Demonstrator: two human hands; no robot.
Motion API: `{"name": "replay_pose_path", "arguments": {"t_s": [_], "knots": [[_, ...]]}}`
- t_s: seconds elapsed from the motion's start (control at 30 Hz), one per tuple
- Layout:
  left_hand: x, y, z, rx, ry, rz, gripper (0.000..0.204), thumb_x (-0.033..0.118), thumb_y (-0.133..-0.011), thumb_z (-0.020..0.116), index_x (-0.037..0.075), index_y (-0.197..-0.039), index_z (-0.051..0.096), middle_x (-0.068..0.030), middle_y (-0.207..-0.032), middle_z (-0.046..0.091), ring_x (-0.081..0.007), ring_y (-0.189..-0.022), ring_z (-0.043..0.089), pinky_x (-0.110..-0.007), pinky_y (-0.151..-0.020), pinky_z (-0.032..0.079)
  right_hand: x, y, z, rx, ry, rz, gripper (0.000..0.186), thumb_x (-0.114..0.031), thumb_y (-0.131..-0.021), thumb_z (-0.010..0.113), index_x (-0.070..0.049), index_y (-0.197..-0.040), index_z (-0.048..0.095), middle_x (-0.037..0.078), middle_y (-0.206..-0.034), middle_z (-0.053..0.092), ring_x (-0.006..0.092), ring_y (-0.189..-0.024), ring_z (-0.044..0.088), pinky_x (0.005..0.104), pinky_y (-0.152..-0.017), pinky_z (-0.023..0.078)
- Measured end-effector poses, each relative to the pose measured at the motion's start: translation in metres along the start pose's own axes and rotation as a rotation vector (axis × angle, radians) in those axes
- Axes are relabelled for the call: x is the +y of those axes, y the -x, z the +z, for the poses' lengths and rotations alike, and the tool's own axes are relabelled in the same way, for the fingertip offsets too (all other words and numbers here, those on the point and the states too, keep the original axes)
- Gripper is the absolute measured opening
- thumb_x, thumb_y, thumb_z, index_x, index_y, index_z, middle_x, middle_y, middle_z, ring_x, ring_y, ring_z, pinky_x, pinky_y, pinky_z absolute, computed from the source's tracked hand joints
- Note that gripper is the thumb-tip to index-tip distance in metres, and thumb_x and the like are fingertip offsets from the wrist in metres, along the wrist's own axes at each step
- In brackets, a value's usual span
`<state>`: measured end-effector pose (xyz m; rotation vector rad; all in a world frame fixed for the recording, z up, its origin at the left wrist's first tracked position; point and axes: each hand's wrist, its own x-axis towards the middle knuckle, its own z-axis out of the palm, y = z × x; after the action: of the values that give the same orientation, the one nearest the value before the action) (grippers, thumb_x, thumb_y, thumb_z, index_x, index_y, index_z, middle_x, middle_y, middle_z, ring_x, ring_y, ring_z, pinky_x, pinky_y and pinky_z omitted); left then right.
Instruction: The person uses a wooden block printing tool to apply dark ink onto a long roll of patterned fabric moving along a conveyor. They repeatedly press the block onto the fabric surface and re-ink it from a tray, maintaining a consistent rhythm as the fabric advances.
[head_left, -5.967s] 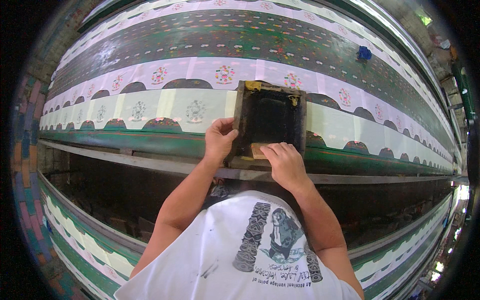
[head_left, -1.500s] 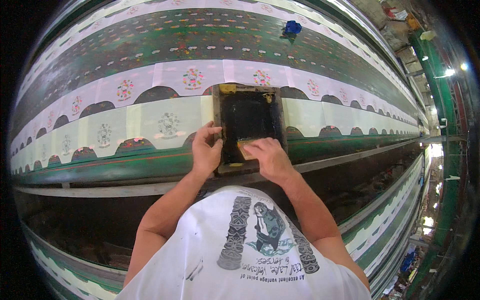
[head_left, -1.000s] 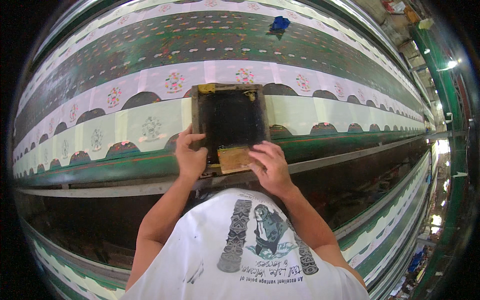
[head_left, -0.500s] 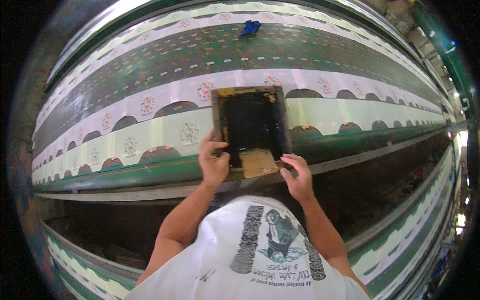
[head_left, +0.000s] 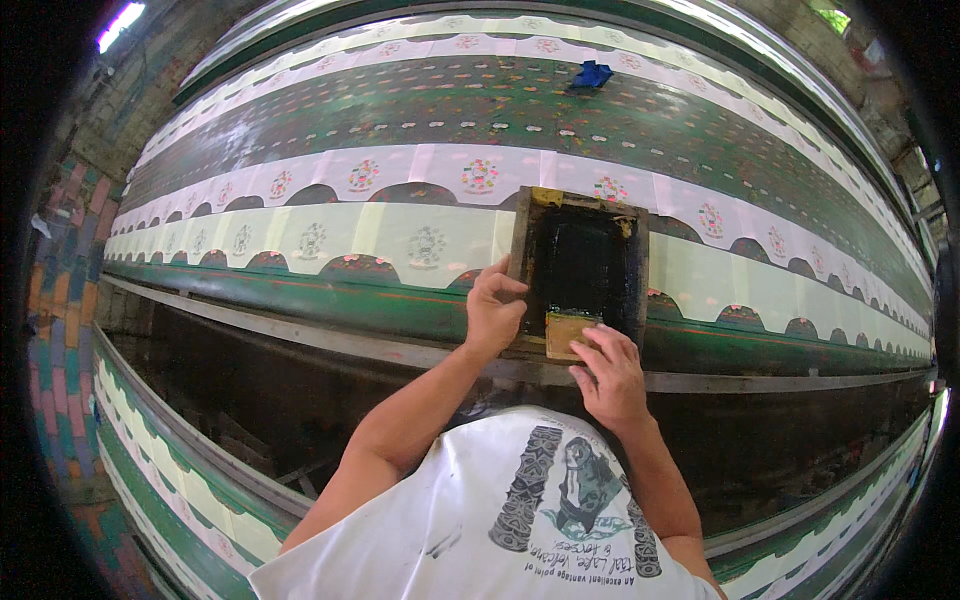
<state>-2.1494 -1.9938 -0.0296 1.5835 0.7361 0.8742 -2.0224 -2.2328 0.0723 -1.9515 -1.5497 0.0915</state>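
Right at the near edge of the long desk (head_left: 300,300), a dark wooden printing frame (head_left: 582,268) lies flat on the patterned cloth (head_left: 400,235), over its cream and pink border. The left hand (head_left: 492,310) grips the frame's left rail, fingers curled around it. The right hand (head_left: 608,378) has its fingers pressed together on a small tan squeegee block (head_left: 566,333) at the frame's near end.
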Motion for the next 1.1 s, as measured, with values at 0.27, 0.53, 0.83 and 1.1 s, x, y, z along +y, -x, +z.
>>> {"name": "replay_pose_path", "arguments": {"t_s": [0.27,0.53,0.83,1.1], "knots": [[-0.002,0.000,0.006,0.004,-0.039,-0.035,0.026,-0.007,-0.075,0.075,0.005,-0.098,0.079,-0.0276,-0.163,0.063,-0.0404,-0.151,0.058,-0.045,-0.125,0.045,0.000,-0.042,-0.007,-0.265,0.201,-0.107,0.041,-0.003,-0.092,0.074,-0.004,-0.133,0.077,0.016,-0.131,0.074,0.0396,-0.124,0.069,0.0508,-0.109,0.055],[-0.008,0.000,0.006,0.036,-0.035,-0.035,0.032,-0.003,-0.090,0.072,0.006,-0.119,0.081,-0.0253,-0.162,0.064,-0.0387,-0.149,0.060,-0.047,-0.126,0.045,0.038,-0.137,-0.042,-0.515,0.086,-0.013,0.036,0.003,-0.095,0.066,-0.006,-0.128,0.078,0.019,-0.121,0.077,0.0423,-0.120,0.072,0.0515,-0.105,0.058],[0.002,-0.002,0.008,0.028,-0.047,0.117,0.036,-0.010,-0.096,0.069,0.005,-0.128,0.077,-0.0264,-0.157,0.065,-0.0421,-0.149,0.060,-0.049,-0.126,0.046,0.101,-0.196,0.005,-0.149,0.160,-0.024,0.045,0.002,-0.095,0.061,-0.016,-0.131,0.082,0.017,-0.118,0.077,0.0414,-0.119,0.073,0.0536,-0.103,0.059],[0.002,-0.001,0.001,0.004,-0.088,0.113,0.037,-0.009,-0.099,0.069,0.005,-0.132,0.076,-0.0233,-0.162,0.063,-0.0360,-0.151,0.061,-0.044,-0.126,0.045,0.079,-0.148,0.022,-0.158,0.178,-0.010,0.046,0.002,-0.093,0.063,-0.012,-0.132,0.082,0.017,-0.115,0.075,0.0414,-0.112,0.070,0.0539,-0.103,0.055]]}}
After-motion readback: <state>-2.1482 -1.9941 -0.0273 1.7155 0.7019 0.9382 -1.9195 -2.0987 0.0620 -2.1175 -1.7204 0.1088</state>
